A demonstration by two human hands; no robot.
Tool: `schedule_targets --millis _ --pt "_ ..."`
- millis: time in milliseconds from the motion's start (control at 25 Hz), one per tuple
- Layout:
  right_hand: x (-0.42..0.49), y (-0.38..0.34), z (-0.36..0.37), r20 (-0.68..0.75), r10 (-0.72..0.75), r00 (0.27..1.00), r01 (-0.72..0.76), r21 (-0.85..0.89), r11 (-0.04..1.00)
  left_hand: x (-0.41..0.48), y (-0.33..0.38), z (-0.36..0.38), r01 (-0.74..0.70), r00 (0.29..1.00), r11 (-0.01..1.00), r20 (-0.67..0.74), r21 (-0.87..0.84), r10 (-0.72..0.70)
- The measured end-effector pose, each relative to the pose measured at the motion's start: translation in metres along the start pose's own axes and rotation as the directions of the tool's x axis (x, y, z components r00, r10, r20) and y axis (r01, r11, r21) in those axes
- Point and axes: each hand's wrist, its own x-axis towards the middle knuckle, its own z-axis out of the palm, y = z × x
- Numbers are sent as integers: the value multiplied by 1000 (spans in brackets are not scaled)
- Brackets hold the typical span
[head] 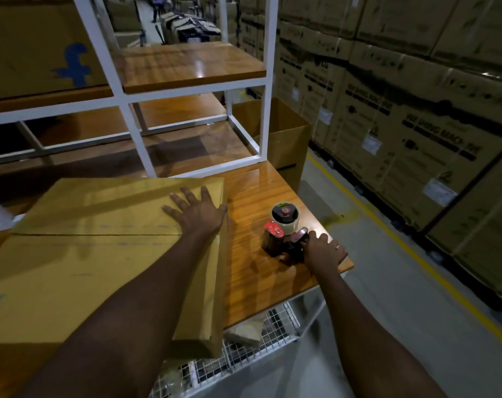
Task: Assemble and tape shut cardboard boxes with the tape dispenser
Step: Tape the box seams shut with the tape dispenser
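A brown cardboard box (94,254) stands on the wooden table (261,271), its two top flaps folded shut with the seam running left to right. My left hand (196,209) lies flat with spread fingers on the box's top near its right edge. To the right of the box, close to the table's right edge, sits the red tape dispenser (282,234) with a roll of clear tape. My right hand (323,252) grips the dispenser's handle.
A white metal shelf frame (135,130) with wooden shelves rises behind the box; a printed carton (40,44) sits on it. An open box (284,139) stands past the table's far corner. Stacked cartons (416,110) line the right wall. A wire basket (244,351) hangs under the table.
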Motion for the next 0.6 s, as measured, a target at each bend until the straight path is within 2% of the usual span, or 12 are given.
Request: schedule_targets --millis 160,360,480,600 --pt "7 3 0 44 -55 997 56 -7 998 13 8 0 14 1000 1000 -2 -15 -14" --pt "10 -3 -3 114 -13 993 14 -9 1000 16 4 -1 -9 1000 997 -31 -73 7" --pt "7 -2 -5 127 -55 990 52 27 998 19 -17 -8 -118 992 988 -65 -98 112" --pt "-5 -4 -7 95 -38 995 29 97 995 24 -68 -11 -212 977 976 -48 -43 210"
